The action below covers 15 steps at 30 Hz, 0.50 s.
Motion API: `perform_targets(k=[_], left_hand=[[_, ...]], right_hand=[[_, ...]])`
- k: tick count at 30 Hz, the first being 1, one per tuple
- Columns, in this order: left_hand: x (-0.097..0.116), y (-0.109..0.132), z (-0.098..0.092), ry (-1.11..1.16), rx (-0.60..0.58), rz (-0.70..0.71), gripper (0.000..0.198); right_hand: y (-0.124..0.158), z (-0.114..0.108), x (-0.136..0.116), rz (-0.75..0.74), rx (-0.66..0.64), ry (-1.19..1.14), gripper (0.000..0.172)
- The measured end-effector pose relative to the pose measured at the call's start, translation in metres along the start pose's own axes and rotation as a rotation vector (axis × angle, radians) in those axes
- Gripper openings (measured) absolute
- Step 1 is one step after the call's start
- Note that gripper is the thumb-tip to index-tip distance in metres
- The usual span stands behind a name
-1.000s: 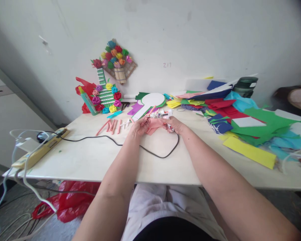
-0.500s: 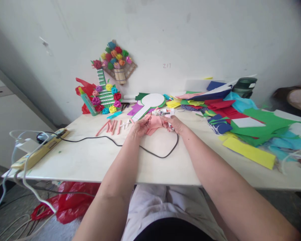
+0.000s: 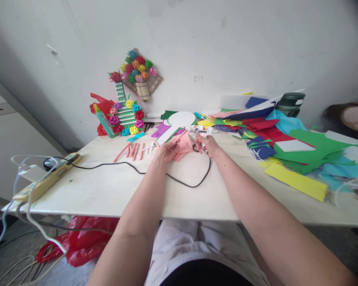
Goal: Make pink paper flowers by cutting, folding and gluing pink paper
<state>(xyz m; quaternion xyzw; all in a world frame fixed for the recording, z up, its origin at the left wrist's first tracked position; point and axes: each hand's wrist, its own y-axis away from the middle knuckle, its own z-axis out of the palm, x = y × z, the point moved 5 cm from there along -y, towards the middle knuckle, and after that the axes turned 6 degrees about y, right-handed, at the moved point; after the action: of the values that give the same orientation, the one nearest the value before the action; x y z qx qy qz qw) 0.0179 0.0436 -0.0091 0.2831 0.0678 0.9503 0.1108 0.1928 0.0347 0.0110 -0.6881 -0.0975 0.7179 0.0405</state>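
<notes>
My left hand (image 3: 167, 151) is closed around the end of a thin salmon-pink paper roll (image 3: 179, 136), which points up and to the right. Beneath and between the hands lies a flat salmon-pink sheet (image 3: 184, 149). My right hand (image 3: 207, 146) is closed at the sheet's right side, its fingers bent around a small item with a dark ring; its kind is too small to tell. Left of my left hand, several short salmon-pink rolls (image 3: 133, 151) lie on the table. A white round-headed cutout with a green edge (image 3: 181, 119) lies just beyond the hands.
A black cable (image 3: 179, 182) loops across the table (image 3: 107, 194) from a power strip (image 3: 47, 178). Coloured sheets (image 3: 307, 147) pile up at right. A glue bottle (image 3: 105, 123) and a paper-flower piece (image 3: 127, 115) stand at back left. Red bags (image 3: 86, 238) lie below the table.
The pink roll in my left hand shows more clearly above the sheet. My right hand has shifted slightly, and the dark ring at its fingers is more visible.
</notes>
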Motion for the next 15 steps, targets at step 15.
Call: perform_targets(k=[15], left_hand=[[0.0030, -0.0024, -0.0045, 0.063, 0.034, 0.018, 0.045]], right_hand=[[-0.0049, -0.0078, 0.0043, 0.019, 0.069, -0.075, 0.043]])
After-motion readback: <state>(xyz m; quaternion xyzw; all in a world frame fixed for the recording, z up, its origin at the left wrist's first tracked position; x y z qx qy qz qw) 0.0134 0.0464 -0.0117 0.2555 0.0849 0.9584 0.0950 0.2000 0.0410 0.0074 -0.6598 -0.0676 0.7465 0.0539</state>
